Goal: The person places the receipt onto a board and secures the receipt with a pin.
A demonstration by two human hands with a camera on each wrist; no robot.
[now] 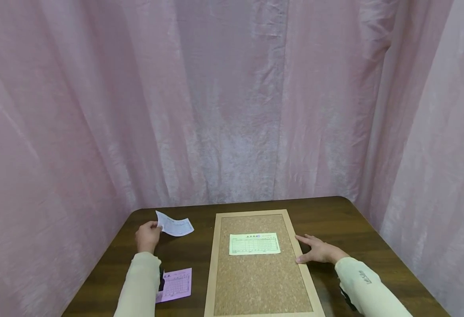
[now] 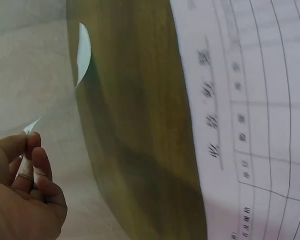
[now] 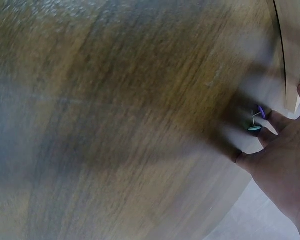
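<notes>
Well, left grip point(image 1: 147, 237) pinching slip point(image 1: 175, 226), right grip point(image 1: 320, 251) spread against corkboard point(image 1: 261, 281), pins point(image 3: 261, 111) beside (sleeve point(image 1: 138, 281) overlapping purple form point(image 1: 179, 284))

"What's that dark wood-grained table point(image 1: 354, 229) carrying?"
"A wood-framed cork board point(image 1: 261, 281) around the middle, from where I stand, and a purple printed slip point(image 1: 178, 284) on the near left"

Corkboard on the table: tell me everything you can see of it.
The corkboard is a long rectangle of speckled tan cork in a pale frame that looks like wood. It lies flat on the dark brown table, its long sides running near to far. A light green printed slip lies on its far half. The right hand touches the frame's right side with thumb and fingertip.
</notes>
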